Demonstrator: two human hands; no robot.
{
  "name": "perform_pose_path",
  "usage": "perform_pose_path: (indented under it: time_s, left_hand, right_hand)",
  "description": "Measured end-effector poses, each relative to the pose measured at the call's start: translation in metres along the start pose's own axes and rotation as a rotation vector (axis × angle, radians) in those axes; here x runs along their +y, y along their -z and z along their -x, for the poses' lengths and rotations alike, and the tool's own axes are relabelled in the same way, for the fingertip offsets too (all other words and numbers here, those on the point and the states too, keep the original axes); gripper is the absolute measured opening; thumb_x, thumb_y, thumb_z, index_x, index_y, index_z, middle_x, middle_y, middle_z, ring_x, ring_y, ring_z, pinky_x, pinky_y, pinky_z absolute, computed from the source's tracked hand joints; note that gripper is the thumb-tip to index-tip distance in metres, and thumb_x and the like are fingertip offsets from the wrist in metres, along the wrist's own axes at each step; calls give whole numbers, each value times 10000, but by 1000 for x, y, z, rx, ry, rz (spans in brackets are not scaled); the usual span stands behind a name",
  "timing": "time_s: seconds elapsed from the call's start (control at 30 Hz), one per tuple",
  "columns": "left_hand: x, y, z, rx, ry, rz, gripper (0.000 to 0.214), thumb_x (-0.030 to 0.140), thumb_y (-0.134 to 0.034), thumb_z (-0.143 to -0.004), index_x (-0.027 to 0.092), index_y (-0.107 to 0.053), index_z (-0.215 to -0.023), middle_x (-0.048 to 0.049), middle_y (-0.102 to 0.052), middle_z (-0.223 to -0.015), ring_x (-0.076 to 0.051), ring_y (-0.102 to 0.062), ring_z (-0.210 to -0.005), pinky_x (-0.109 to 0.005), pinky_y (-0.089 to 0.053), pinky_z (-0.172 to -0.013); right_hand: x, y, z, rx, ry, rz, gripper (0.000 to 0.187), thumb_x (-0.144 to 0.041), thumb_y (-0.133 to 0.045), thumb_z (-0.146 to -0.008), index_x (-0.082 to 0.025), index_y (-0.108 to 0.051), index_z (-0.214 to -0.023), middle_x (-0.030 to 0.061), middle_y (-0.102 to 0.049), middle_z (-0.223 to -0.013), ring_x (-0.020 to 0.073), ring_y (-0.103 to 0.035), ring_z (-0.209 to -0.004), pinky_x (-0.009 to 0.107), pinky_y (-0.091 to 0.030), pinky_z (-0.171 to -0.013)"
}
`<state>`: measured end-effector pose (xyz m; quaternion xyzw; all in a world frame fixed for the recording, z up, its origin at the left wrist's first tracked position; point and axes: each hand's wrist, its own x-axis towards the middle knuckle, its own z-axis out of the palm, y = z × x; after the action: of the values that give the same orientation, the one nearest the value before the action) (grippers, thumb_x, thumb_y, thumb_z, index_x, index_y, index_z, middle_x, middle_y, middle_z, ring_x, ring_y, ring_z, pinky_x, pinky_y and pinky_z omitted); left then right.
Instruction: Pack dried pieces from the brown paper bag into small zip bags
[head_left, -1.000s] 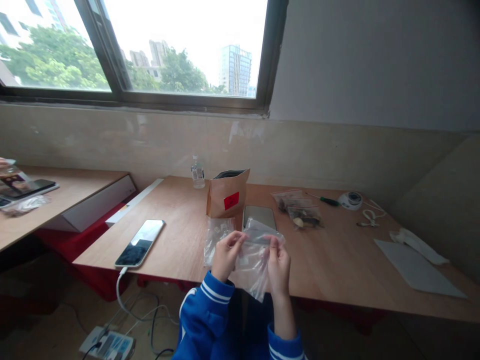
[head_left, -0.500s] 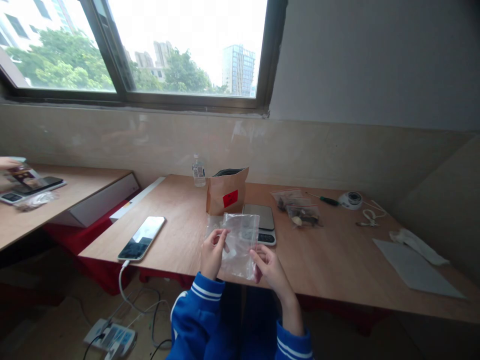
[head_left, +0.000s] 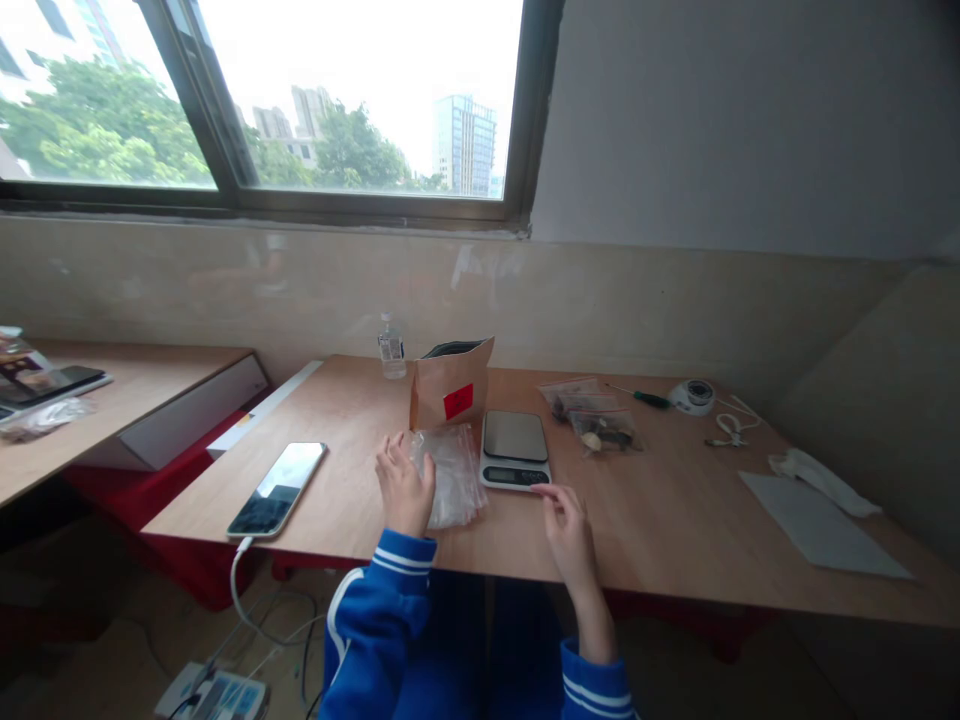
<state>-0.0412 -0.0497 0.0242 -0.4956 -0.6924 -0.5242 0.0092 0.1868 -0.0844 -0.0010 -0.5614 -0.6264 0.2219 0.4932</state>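
Fingers spread, my left hand (head_left: pixel 405 487) is at the left edge of some clear zip bags (head_left: pixel 455 478) lying on the table; I cannot tell whether it touches them. My right hand (head_left: pixel 570 530) has its index finger stretched toward the front right corner of a kitchen scale (head_left: pixel 515 440), at or very near its panel. Nothing shows between those fingers. The scale's metal plate carries nothing. Behind the zip bags stands an opened brown paper pouch (head_left: pixel 450 388) with a red label.
A phone (head_left: pixel 277 490) on a charging cable lies at left. Filled zip bags (head_left: pixel 600 428), a green-handled screwdriver (head_left: pixel 651 399), a white dome camera (head_left: pixel 694 397), a white sheet (head_left: pixel 821 525) and a cloth (head_left: pixel 825 480) lie at right. A bottle (head_left: pixel 391 350) stands at the back.
The clear bag held between both hands is now down on the table with the others. My left hand has opened and shifted left; my right hand has moved to the scale's front corner.
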Motion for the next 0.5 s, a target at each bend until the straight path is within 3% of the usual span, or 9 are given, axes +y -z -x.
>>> perform_pose_path:
  time_s: [0.07, 0.13, 0.2, 0.3, 0.43, 0.5]
  left_hand:
    - [11, -6, 15, -13, -136, -32, 494, 273, -493, -823, 151, -422, -1296, -183, -386, -1387, -304, -316, -1337, -507, -289, -1069]
    - [16, -19, 25, -147, -225, -102, 479, 246, -446, -852, 174, -424, -1326, -142, -340, -1451, -282, -271, -1369, -495, -250, -1104]
    - [10, -35, 31, -310, -217, -232, 485, 234, -451, -847, 160, -461, -1326, -137, -328, -1475, -305, -235, -1386, -511, -217, -1116]
    - [-12, -55, 35, -526, -208, -403, 483, 258, -411, -882, 122, -470, -1342, -165, -381, -1447, -317, -269, -1374, -513, -199, -1119]
    - [-29, -61, 38, -583, -270, -487, 502, 285, -351, -916, 126, -415, -1388, -157, -335, -1472, -306, -260, -1380, -502, -188, -1124]
    - [-28, -60, 39, -590, -265, -481, 508, 288, -349, -916, 128, -403, -1395, -154, -326, -1476, -307, -255, -1381, -506, -188, -1123]
  right_hand:
    - [10, -3, 0, 114, 78, 69, 275, -310, -387, -891, -207, -641, -912, 110, -616, -988, 254, -552, -1005, 441, -428, -911]
    - [25, -6, -1, 201, 117, 146, 266, -292, -392, -881, -196, -633, -939, 115, -604, -1009, 252, -541, -1028, 454, -408, -939]
    - [42, -6, -8, 249, 133, 233, 272, -295, -396, -868, -190, -611, -997, 126, -587, -1060, 258, -526, -1067, 457, -405, -946]
    - [68, -3, -36, 251, 98, 390, 373, -305, -415, -833, -168, -529, -1161, 172, -510, -1217, 299, -456, -1181, 474, -392, -956]
    - [94, 5, -92, 176, -95, 628, 591, -240, -501, -766, -64, -395, -1321, 276, -307, -1400, 401, -288, -1311, 532, -299, -1003]
    - [101, 11, -114, 153, -142, 711, 550, -206, -480, -787, -59, -420, -1315, 276, -309, -1405, 397, -297, -1306, 513, -293, -1003]
